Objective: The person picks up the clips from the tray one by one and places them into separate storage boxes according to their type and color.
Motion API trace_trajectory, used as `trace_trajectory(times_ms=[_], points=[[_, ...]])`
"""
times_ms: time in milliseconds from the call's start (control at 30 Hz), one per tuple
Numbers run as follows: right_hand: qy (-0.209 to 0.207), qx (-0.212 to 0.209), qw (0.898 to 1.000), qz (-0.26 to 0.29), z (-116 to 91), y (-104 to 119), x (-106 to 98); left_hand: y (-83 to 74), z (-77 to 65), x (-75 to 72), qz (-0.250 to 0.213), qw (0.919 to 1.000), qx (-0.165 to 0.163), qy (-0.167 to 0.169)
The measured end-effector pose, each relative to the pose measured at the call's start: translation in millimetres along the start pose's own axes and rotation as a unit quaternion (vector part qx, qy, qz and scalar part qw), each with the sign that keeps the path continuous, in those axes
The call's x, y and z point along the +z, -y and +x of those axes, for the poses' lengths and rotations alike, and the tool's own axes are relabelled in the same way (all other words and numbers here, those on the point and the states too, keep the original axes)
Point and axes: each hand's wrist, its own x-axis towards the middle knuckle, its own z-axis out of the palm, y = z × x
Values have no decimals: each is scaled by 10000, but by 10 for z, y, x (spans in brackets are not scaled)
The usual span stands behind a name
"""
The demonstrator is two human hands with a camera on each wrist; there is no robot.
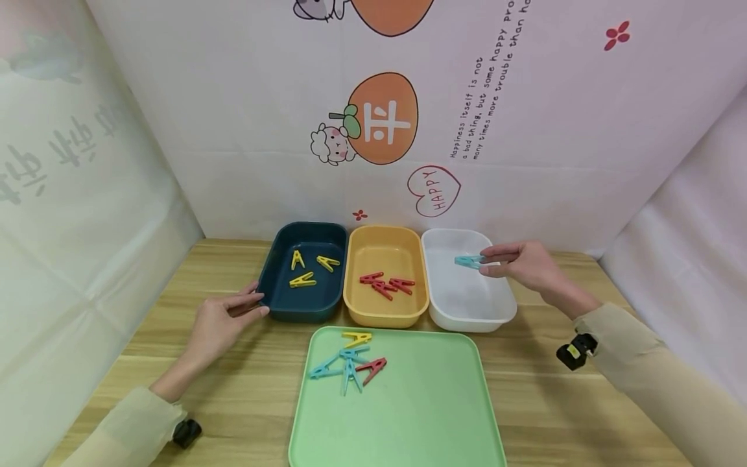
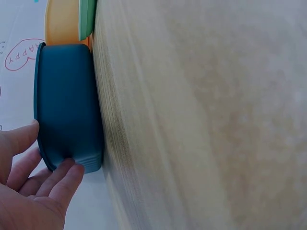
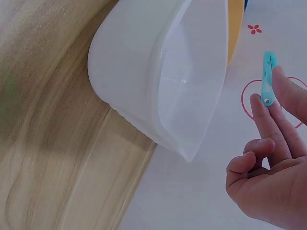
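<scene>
while the left hand (image 1: 214,324) rests at a corner of the dark blue box (image 1: 300,316), the right hand (image 1: 528,267): raised at the white box (image 1: 473,324), thumb and fingertips pinching a light blue clothespin (image 1: 467,261).

light blue clothespin: from the head it appears over the inside of the white box, fingertips at its right end; the right wrist view shows it apart from the rim — and shows the spring wire and a small hole, too fine to make out from above.

spare fingers: only the right wrist view shows them clearly, two of them curled in toward the palm.

left hand's touch: a light one, fingers fairly straight, not clenched; the left wrist view shows the thumb at the rim and fingertips against the outer wall — from the head just the corner contact is visible.

inside the boxes: seen only from the head, yellow clothespins (image 1: 302,280) spread in the dark blue box and red clothespins (image 1: 403,284) bunched in the yellow box (image 1: 385,320), which stands between the other two.

green tray (image 1: 432,402): in front of the boxes on the wooden table (image 1: 245,402), with three blue clothespins (image 1: 351,368), one yellow and one red near its far left corner.
</scene>
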Motion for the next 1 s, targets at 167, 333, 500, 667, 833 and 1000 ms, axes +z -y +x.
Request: trace_trajectory(times_ms=[167,333,500,667,833,1000], points=[[109,94,9999,17,93,18,3,9,4,2,3,10000,9,-14],[179,161,9997,-26,194,33,19,16,12,10,-17,10000,25,-15],[208,104,9997,30,269,9,60,7,8,8,-6,10000,2,-25],[185,165,9996,-93,359,-48,120,0,11,2,-19,10000,-27,-7],[163,268,9992,-238,438,-63,168,9,33,4,-26,10000,21,3],[196,355,9987,-322,499,-61,204,21,32,8,-18,10000,40,-4]])
